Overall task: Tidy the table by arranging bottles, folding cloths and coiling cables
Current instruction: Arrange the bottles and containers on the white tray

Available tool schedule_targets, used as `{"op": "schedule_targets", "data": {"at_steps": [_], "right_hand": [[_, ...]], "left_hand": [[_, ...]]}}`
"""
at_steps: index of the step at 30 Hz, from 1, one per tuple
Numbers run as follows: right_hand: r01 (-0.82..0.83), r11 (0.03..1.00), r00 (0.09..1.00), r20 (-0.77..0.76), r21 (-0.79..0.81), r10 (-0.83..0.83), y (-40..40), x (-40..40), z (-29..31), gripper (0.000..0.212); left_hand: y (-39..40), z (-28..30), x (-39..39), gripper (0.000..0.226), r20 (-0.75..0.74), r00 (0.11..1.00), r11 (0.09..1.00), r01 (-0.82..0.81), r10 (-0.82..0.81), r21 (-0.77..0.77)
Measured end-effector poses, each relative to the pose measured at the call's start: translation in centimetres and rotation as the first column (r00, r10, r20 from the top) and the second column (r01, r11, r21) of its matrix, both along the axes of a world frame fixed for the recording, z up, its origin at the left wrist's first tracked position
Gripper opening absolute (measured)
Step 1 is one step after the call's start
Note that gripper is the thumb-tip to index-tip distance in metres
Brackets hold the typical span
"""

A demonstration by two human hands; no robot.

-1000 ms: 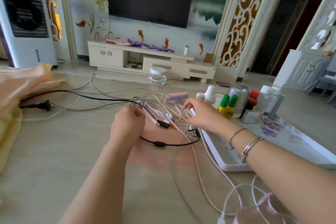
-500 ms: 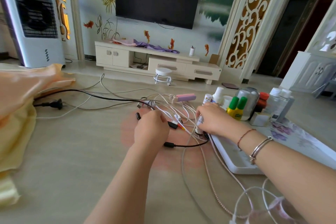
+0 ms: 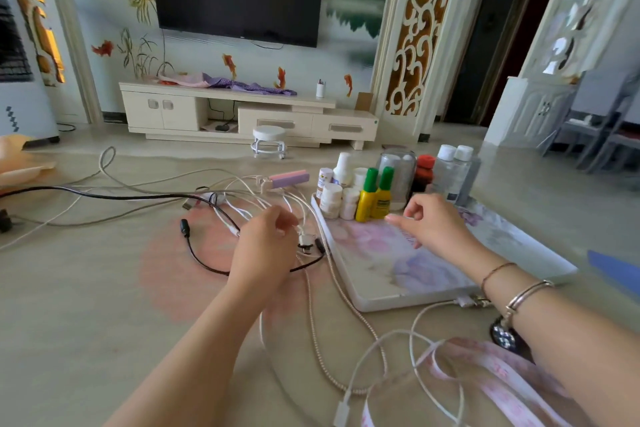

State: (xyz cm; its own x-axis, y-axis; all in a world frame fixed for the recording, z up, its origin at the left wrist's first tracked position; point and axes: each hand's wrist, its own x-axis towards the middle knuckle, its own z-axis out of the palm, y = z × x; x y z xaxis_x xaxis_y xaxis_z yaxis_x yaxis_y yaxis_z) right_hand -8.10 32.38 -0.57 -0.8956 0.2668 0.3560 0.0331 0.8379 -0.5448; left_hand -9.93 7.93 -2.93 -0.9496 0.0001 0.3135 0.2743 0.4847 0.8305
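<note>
A tangle of white and black cables [image 3: 242, 204] lies on the table, with a pink power bank [image 3: 289, 179] plugged into it. My left hand [image 3: 266, 250] sits on the tangle, fingers curled round white cables that run into it. My right hand [image 3: 433, 222] hovers over the flowered tray [image 3: 381, 303], fingers loosely curled and holding nothing. Several bottles [image 3: 374, 198] stand packed at the tray's far end: two yellow ones with green caps, small white ones, a clear jar and a red-capped one. A peach cloth [image 3: 17, 166] shows at the far left.
A braided rose-gold cable [image 3: 337, 291] and white cables [image 3: 415, 340] trail toward me past the tray's near corner. A pink patterned strap [image 3: 502, 374] and a watch [image 3: 504, 336] lie under my right forearm. A thick black cable [image 3: 104, 196] runs off left.
My right hand let go of the cables and moved right, over the tray. My left hand shifted right along the tangle, still on the cables. The view swung to the right.
</note>
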Motion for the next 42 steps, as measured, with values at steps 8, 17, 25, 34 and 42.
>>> {"op": "schedule_targets", "data": {"at_steps": [8, 17, 25, 34, 42], "right_hand": [[0.109, 0.967, 0.990, 0.065, 0.228, -0.127, 2.0, -1.6, 0.3, 0.026], [0.110, 0.988, 0.982, 0.144, 0.109, -0.125, 1.9, -4.7, -0.8, 0.017], [0.167, 0.986, 0.976, 0.141, 0.027, -0.169, 2.0, -6.2, -1.3, 0.021], [0.214, 0.977, 0.970, 0.124, -0.019, -0.210, 1.3, -5.2, -0.9, 0.025], [0.197, 0.980, 0.973, 0.122, -0.019, -0.194, 2.9, -2.7, -0.4, 0.019]], "left_hand": [[2.9, -1.1, -0.5, 0.015, -0.031, 0.999, 0.997, 0.022, -0.025, -0.079], [3.4, -1.5, 0.4, 0.021, -0.091, 0.996, 0.929, -0.009, -0.027, -0.369], [3.2, -1.6, 0.5, 0.023, -0.078, 0.996, 0.925, 0.006, -0.038, -0.381], [3.1, -1.5, 0.5, 0.021, -0.068, 0.996, 0.926, 0.019, -0.048, -0.378], [3.1, -1.6, 0.9, 0.020, -0.102, 0.993, 0.931, 0.024, -0.065, -0.365]]}}
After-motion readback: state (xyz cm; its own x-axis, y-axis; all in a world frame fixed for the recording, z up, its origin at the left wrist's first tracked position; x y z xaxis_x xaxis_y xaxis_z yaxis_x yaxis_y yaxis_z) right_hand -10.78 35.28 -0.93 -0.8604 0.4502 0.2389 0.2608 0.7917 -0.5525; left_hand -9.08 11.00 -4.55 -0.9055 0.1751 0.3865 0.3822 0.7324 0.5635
